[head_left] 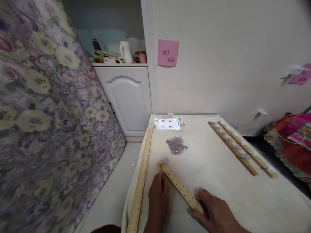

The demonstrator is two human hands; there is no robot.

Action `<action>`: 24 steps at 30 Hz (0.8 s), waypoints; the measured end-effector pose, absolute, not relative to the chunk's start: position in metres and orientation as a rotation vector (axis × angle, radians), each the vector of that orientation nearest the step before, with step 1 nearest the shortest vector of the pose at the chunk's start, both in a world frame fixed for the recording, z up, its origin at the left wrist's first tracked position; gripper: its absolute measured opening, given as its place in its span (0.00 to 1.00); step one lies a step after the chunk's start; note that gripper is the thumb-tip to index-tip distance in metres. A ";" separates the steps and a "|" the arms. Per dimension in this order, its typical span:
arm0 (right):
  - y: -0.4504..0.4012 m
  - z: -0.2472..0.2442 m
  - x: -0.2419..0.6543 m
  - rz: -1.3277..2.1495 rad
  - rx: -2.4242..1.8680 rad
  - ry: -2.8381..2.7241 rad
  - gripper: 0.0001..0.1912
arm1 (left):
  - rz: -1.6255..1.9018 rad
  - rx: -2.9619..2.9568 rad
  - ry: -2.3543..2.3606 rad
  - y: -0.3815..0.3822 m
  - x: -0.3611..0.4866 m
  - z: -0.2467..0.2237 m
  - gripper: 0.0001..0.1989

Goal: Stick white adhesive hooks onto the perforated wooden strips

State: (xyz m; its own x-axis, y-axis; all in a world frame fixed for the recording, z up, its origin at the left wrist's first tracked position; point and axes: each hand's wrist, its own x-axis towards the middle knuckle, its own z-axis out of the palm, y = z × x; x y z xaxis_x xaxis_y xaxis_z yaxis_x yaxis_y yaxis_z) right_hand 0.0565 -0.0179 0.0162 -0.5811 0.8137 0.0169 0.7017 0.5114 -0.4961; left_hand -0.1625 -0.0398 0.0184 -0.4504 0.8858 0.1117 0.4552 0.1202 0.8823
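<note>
A perforated wooden strip (181, 188) lies at a slant in front of me, with a small clear piece and a bit of metal at its far end. My right hand (213, 208) grips the near end between thumb and fingers. At the strip's left edge, close to the far end, my left hand (159, 187) is closed with its fingertips against the wood; part of its grip is hidden. Just beyond lies a pile of small clear plastic and metal pieces (176, 145). A longer perforated wooden strip (142, 174) runs along the table's left edge.
Two wooden strips with clear and metal pieces fixed along them, one (229, 145) beside the other (250, 151), lie at the right of the cloth-covered table (194, 139). A clear blister pack (166, 123) sits at the back. A flowered curtain (55, 123) hangs left.
</note>
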 end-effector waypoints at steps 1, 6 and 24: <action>-0.010 0.019 0.056 0.685 -1.251 -2.489 0.09 | 1.280 1.296 1.959 -0.039 -0.163 0.017 0.14; 0.068 0.024 0.040 0.659 -1.152 -2.192 0.09 | 1.243 1.314 1.971 -0.037 -0.163 0.013 0.12; 0.172 -0.016 0.008 0.630 -1.285 -1.672 0.10 | 1.163 1.205 2.070 -0.032 -0.155 0.023 0.14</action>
State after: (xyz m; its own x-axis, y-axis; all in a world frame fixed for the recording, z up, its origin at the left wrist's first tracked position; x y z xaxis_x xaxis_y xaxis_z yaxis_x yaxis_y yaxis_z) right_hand 0.0076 0.1721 -0.0164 -0.0479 0.9362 0.3482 0.4734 0.3282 -0.8174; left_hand -0.1551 -0.0317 0.0228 -0.5008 0.8654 0.0151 0.4628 0.2530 0.8496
